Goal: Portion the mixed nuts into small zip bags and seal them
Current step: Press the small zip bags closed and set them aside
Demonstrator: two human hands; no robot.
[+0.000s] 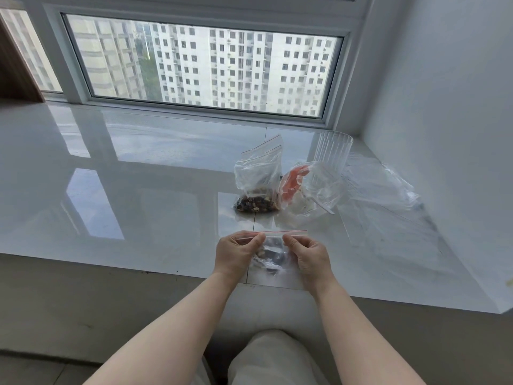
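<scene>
Zip bag (273,252) with a small portion of nuts sits at the sill's (111,176) near edge; left hand (238,252) and right hand (308,255) pinch its red-lined strip, sealing apparently unfinished; filled bag (259,187) stands behind; spare bags (311,187) suggest portions remain.

3 zip bags (273,252) w/ nuts (2 stacked), 1 cup (331,154).

A small clear zip bag (273,252) with a red-lined top strip and a few mixed nuts is pinched upright between the fingers (256,241). Beyond them, a second nut-filled bag (258,187) is stood upright.
</scene>
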